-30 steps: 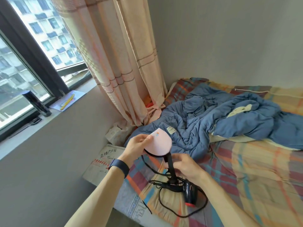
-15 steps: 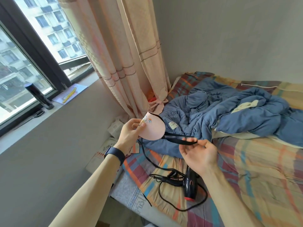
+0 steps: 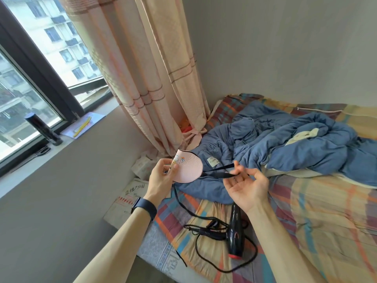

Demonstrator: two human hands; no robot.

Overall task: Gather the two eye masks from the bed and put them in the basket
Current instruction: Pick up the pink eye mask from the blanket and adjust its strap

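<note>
I hold a pink eye mask point(image 3: 188, 168) with a small cartoon print up in the air above the bed's near corner. My left hand point(image 3: 161, 176) pinches its left edge. Its black strap point(image 3: 219, 172) stretches right to my right hand point(image 3: 245, 185), which is palm up with the strap between thumb and fingertips. A second eye mask and a basket are not in view.
A black hair dryer point(image 3: 235, 231) with a tangled cord lies on the plaid bed sheet point(image 3: 306, 211) under my right wrist. A crumpled blue quilt point(image 3: 285, 144) covers the far side. Curtain point(image 3: 146, 78), windowsill with a dark bottle point(image 3: 42, 129), and cartons beside the bed sit on the left.
The mask rose from above the hair dryer. My right hand lifted the strap from hanging down to stretched sideways and turned palm up.
</note>
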